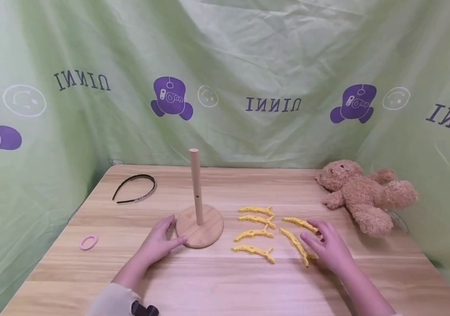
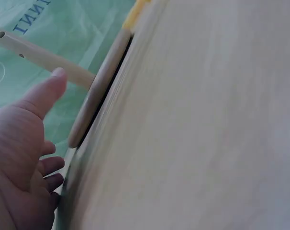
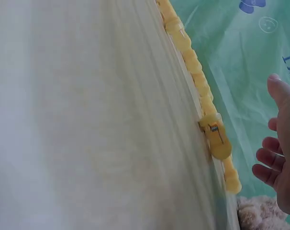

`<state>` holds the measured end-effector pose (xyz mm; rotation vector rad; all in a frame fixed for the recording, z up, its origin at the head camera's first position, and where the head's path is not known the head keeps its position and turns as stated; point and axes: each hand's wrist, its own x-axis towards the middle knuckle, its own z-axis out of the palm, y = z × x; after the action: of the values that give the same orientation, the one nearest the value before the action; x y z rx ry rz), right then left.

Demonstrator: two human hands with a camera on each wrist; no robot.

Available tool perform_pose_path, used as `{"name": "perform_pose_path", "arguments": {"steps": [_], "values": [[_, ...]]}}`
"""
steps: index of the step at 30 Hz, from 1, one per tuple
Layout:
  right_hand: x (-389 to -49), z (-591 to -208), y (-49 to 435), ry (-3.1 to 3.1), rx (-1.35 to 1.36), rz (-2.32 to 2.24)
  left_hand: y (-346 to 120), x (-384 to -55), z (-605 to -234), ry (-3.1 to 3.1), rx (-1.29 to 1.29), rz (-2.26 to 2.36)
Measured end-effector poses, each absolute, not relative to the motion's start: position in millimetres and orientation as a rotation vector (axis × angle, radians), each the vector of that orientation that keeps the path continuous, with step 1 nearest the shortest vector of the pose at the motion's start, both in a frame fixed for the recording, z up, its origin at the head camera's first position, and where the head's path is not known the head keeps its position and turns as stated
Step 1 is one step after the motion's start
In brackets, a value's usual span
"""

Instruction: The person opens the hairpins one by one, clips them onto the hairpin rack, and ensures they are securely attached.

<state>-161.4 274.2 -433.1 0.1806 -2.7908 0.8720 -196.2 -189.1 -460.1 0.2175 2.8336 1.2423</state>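
A round wooden base [image 1: 209, 235] with an upright post [image 1: 195, 184] stands near the table's middle. My left hand [image 1: 157, 242] is at the base's left side, thumb and fingers apart; whether it touches the rim I cannot tell. Several yellow hair clips [image 1: 252, 250] lie right of the base, four-part rows stacked front to back. Over two more clips at the right, one angled clip [image 1: 294, 243] and one farther clip [image 1: 298, 222], hovers my right hand [image 1: 330, 248]. In the right wrist view its thumb and fingers are spread, holding nothing, beside the yellow clips [image 3: 217, 136].
A brown teddy bear [image 1: 361, 193] lies at the back right. At the back left is a black headband [image 1: 138, 199], with a pink hair tie [image 1: 88, 242] closer on the left. Green printed curtain [image 1: 225, 52] surrounds the wooden table [image 1: 209, 289].
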Motion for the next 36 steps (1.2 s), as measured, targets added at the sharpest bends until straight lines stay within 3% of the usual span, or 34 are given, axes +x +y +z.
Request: {"name": "perform_pose_path", "arguments": {"steps": [14, 30, 36], "values": [[-135, -453, 278, -2.892, 0.247, 0.819, -181, -191, -468, 3.012, 0.178, 1.089], [-135, -454, 276, -2.824, 0.317, 0.726, -179, -187, -471, 3.019, 0.169, 1.180], [-147, -437, 265, -2.808, 0.379, 0.784, -178, -188, -473, 3.009, 0.164, 1.181]]}}
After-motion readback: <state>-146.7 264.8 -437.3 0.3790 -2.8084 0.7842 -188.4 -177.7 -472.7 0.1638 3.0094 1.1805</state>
